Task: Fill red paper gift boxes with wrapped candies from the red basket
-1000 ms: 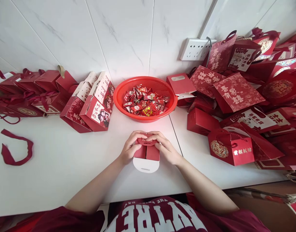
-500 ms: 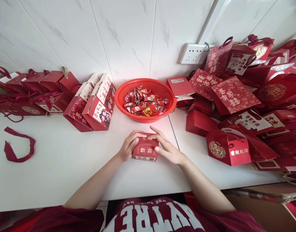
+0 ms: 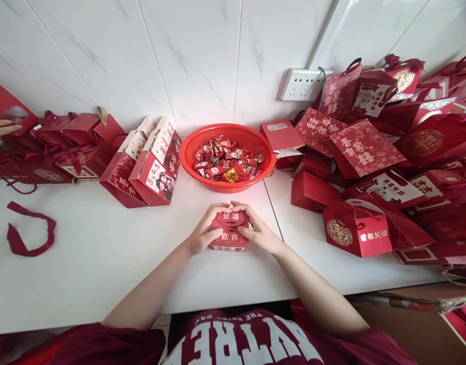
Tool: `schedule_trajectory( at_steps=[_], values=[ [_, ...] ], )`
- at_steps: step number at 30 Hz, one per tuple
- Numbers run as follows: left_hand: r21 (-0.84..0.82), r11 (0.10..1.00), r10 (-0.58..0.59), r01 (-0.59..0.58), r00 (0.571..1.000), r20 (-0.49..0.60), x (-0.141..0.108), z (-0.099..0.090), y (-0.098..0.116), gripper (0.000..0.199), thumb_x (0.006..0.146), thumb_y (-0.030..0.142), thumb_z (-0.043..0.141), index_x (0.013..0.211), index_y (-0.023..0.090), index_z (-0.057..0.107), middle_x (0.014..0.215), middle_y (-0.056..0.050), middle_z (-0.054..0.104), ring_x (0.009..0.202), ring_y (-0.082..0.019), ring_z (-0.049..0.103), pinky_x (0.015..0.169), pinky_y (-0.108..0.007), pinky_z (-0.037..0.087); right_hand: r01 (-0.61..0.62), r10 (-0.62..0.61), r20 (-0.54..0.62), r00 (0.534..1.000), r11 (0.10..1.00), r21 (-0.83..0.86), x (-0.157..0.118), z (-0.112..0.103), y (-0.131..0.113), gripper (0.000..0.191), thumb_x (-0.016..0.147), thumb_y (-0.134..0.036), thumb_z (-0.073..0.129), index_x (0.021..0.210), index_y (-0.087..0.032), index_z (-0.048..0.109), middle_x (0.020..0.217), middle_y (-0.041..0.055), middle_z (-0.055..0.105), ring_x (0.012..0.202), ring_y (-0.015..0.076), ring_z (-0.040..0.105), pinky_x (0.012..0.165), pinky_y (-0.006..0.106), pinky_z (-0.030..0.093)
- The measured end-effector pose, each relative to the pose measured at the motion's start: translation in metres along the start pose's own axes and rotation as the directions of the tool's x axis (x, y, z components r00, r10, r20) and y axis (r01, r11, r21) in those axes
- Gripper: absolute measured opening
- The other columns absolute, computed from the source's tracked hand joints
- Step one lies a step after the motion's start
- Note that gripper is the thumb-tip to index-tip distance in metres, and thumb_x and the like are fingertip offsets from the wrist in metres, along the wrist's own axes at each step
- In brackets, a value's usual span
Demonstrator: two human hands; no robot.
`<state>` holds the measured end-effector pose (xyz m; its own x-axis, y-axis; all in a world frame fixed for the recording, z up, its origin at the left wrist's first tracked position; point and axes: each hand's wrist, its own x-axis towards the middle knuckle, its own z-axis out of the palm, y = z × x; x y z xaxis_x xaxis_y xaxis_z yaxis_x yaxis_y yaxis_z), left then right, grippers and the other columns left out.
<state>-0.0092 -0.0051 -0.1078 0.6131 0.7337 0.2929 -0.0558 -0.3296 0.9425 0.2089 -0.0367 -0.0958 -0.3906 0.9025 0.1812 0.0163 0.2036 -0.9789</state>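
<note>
A small red gift box (image 3: pixel 229 238) with gold characters sits on the white table in front of me. My left hand (image 3: pixel 204 230) holds its left side, thumb on the near top flap and fingers over the far edge. On the other side, my right hand (image 3: pixel 261 230) grips it the same way, and the fingertips of both hands nearly meet at the back. Between the thumbs, the top flaps lie folded inward with a slot visible. Just beyond the box stands a red plastic basket (image 3: pixel 187 167) of wrapped sweets.
Red gift boxes (image 3: pixel 153 172) line the left back, near a dark red ribbon (image 3: pixel 31 251). Another person's hand (image 3: pixel 1 133) touches a red item at the far left. Many red boxes (image 3: pixel 356 230) pile up at the right, below a socket strip (image 3: pixel 303 84).
My right hand has closed in on the box, and its fingers now curl over the far edge. The top flaps lie flatter. Another person's hand with a red item has appeared at the left.
</note>
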Motion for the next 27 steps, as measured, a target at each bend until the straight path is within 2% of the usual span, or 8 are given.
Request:
schedule_trajectory(
  at_steps=[3,6,11,14,18,21,25,27],
  values=[
    [0.02,1.0,-0.001,0.001,1.0,0.011,0.001,-0.001,0.0,0.046,0.091,0.041,0.054,0.134,0.023,0.049,0.146,-0.013,0.038,0.139,-0.035,0.036,0.114,-0.054,0.035,0.003,-0.002,-0.016,1.0,1.0,0.022,0.0,0.001,0.0,0.038,0.091,-0.025,0.056,0.128,-0.027,0.048,0.149,0.0076,0.041,0.14,0.0231,0.04,0.117,0.043,0.03],
    [0.181,0.983,0.02,-0.016,1.0,-0.019,0.001,-0.005,0.008,0.044,0.092,0.04,0.053,0.133,0.024,0.054,0.146,-0.012,0.039,0.141,-0.034,0.033,0.117,-0.053,0.031,-0.001,0.001,-0.032,0.999,1.0,-0.006,-0.002,-0.001,0.001,0.038,0.094,-0.036,0.058,0.13,-0.028,0.05,0.151,0.0082,0.039,0.142,0.0244,0.037,0.116,0.043,0.032],
    [0.432,0.901,0.064,-0.045,0.998,-0.029,0.001,-0.008,0.04,0.041,0.097,0.037,0.048,0.136,0.025,0.056,0.149,-0.01,0.043,0.141,-0.031,0.038,0.118,-0.05,0.03,0.05,-0.043,-0.167,0.985,0.998,0.037,-0.004,-0.01,-0.003,0.032,0.098,-0.045,0.052,0.126,-0.03,0.053,0.155,0.0066,0.035,0.14,0.0244,0.039,0.112,0.044,0.039],
    [0.581,0.813,0.033,-0.036,0.999,0.016,0.004,-0.002,0.069,0.047,0.099,0.035,0.047,0.145,0.028,0.047,0.154,-0.006,0.042,0.143,-0.028,0.037,0.12,-0.047,0.028,0.038,-0.025,-0.286,0.958,0.999,0.039,-0.003,-0.015,-0.005,0.029,0.097,-0.047,0.052,0.119,-0.028,0.057,0.148,0.0079,0.045,0.134,0.0242,0.046,0.106,0.043,0.045],
    [0.771,0.636,-0.066,-0.039,0.992,0.105,0.012,0.014,0.099,0.063,0.098,0.041,0.051,0.155,0.028,0.028,0.159,-0.007,0.035,0.148,-0.029,0.031,0.123,-0.05,0.019,0.011,0.014,-0.381,0.924,0.998,0.062,-0.001,-0.019,-0.002,0.028,0.094,-0.046,0.057,0.112,-0.025,0.059,0.136,0.0093,0.054,0.121,0.0243,0.056,0.1,0.043,0.049],
    [0.828,0.554,-0.103,-0.085,0.98,0.17,0.017,0.025,0.099,0.065,0.099,0.043,0.047,0.157,0.027,0.023,0.161,-0.008,0.03,0.15,-0.029,0.027,0.123,-0.054,0.014,0.016,0.034,-0.435,0.9,0.994,0.109,-0.002,-0.02,0.003,0.031,0.094,-0.047,0.057,0.117,-0.027,0.055,0.138,0.0091,0.051,0.116,0.0235,0.058,0.094,0.043,0.052],
    [0.868,0.489,-0.159,-0.084,0.97,0.184,0.019,0.031,0.081,0.057,0.103,0.038,0.036,0.157,0.026,0.021,0.16,-0.01,0.031,0.149,-0.027,0.028,0.122,-0.056,0.013,0.02,0.038,-0.448,0.893,0.992,0.123,-0.003,-0.017,0.004,0.034,0.093,-0.047,0.056,0.121,-0.027,0.052,0.141,0.0098,0.048,0.112,0.023,0.06,0.092,0.043,0.053],
    [0.875,0.479,-0.167,-0.07,0.971,0.169,0.016,0.033,0.075,0.067,0.1,0.049,0.042,0.158,0.026,0.018,0.161,-0.011,0.029,0.15,-0.03,0.025,0.121,-0.057,0.016,0.02,0.033,-0.437,0.899,0.993,0.116,-0.004,-0.016,0.003,0.035,0.092,-0.047,0.057,0.12,-0.026,0.052,0.141,0.0101,0.048,0.109,0.0228,0.06,0.092,0.043,0.053]
  ],
)
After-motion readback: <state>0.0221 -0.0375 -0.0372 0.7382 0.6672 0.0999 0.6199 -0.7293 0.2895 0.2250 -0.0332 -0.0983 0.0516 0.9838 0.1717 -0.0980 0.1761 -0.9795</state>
